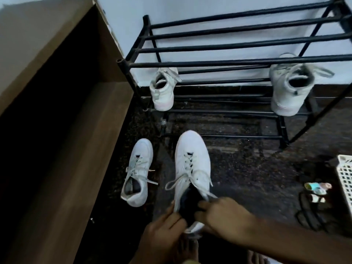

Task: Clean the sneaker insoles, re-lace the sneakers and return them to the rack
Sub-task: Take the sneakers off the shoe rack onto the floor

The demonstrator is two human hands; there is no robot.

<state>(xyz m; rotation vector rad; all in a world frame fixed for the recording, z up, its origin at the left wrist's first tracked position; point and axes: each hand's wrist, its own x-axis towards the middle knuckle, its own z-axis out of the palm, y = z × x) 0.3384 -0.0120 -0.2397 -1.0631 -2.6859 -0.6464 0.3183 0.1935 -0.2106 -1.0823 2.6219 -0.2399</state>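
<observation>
A white laced sneaker (192, 164) lies toe-forward on the dark floor in front of me. My left hand (163, 233) grips its heel from the left. My right hand (222, 216) has its fingers at the shoe's opening, on the dark insole (187, 204). A second white sneaker (138, 174) rests on the floor to the left, laces loose, untouched. The black metal shoe rack (228, 63) stands ahead against the wall. Two more white sneakers sit on its lower bars, one at the left (163, 90) and one at the right (287, 88).
A brown wooden cabinet (62, 130) runs along the left. At the right edge is a white plastic basket (345, 180), with small items (317, 187) and a dark tangled object (312, 212) on the floor beside it. My bare toes (188, 248) show below the hands.
</observation>
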